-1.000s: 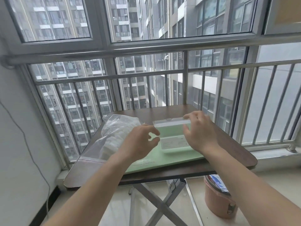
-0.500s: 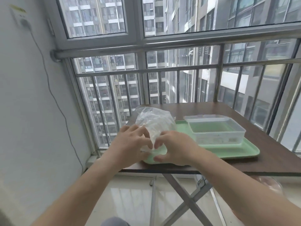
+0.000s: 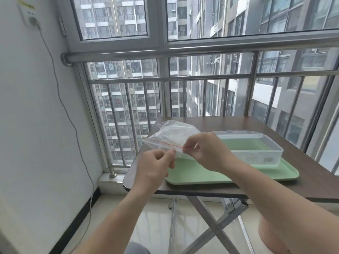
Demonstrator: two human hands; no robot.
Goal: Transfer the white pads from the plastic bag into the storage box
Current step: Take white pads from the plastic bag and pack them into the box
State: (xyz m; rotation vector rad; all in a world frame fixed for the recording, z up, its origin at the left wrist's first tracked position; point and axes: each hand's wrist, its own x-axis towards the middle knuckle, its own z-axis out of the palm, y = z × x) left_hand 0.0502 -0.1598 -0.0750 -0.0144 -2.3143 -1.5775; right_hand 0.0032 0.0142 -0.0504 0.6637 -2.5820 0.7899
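- Left hand [image 3: 156,165] pinches the plastic bag's [image 3: 170,132] mouth over the tray's [image 3: 201,176] left end.
- Right hand [image 3: 207,153] pinches the same edge at its red strip.
- White pads [image 3: 176,139] are inside the bag; it looks sealed, so the next move is to pull the seal apart.
- Storage box [image 3: 256,153] sits on the tray's right half and looks empty.

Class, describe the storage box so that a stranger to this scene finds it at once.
Find the brown table by the railed window; a green tray lies on it. The box stands on the tray's right half: clear, rigid and rectangular, unlike the soft crumpled bag to its left.
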